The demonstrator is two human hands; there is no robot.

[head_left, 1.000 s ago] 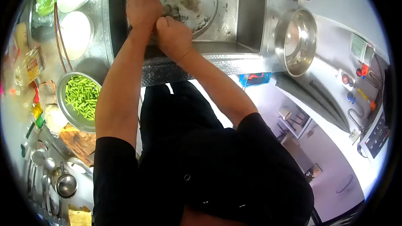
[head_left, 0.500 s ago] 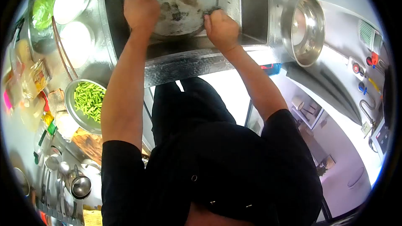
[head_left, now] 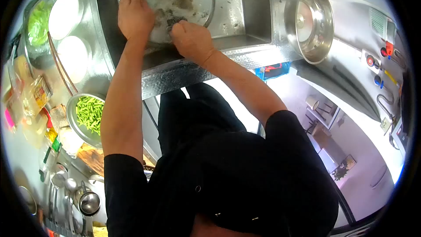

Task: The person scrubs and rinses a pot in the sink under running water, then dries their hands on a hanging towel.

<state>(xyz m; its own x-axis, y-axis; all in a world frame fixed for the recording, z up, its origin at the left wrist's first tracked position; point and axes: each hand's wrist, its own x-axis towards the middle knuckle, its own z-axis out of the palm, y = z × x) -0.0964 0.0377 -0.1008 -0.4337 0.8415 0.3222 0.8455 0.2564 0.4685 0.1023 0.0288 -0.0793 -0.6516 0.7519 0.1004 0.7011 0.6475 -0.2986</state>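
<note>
Gripping: right hand [head_left: 192, 40] curled around a dark scourer [head_left: 176, 20], over the pan's near side.
Left hand [head_left: 137, 19]: fingers outstretched along the left rim; cannot tell whether it pinches.
Round pan [head_left: 200, 1]: in the steel sink [head_left: 256, 14], ahead, between both hands; no long axis.

No lettering can be read (any print on the yellow packet [head_left: 41, 92] is too blurred).

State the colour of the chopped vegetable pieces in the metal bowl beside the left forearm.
The chopped vegetable pieces are bright green, showing best in the head view.
</note>
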